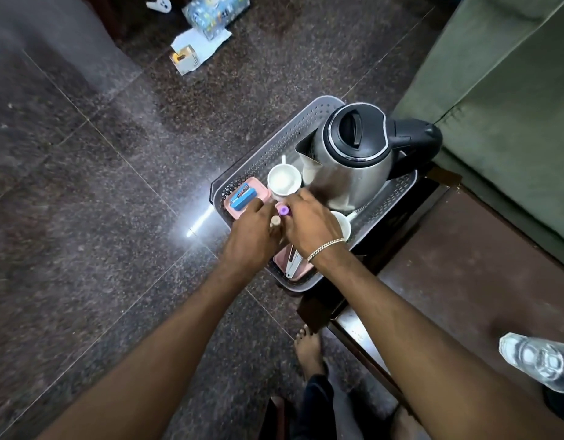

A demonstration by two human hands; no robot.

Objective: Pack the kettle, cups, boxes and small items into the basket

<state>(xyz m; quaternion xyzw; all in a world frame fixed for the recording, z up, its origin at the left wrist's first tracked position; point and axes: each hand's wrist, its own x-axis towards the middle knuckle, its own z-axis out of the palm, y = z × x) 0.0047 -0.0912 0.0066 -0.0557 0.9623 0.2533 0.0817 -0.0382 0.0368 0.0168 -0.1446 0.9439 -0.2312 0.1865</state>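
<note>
A grey perforated basket (261,154) rests on the corner of a dark low table. Inside it stands a steel kettle (350,157) with a black lid and handle. A white cup (283,179) sits left of the kettle, and a second cup (344,225) shows behind my right wrist. A pink box (258,188) holds a blue item (242,196). Another pink box (295,268) lies under my forearms. My left hand (252,236) and my right hand (309,223) meet over the basket, fingers closed around small items: a purple-capped tube (283,211) and a beige-capped one (275,221).
The table (464,281) extends to the right, with a clear plastic bottle (540,360) near its front right. A green sofa (502,90) stands behind. On the granite floor lie a small box with papers (188,58) and a wrapped package (215,12). My bare foot (309,347) is beside the table.
</note>
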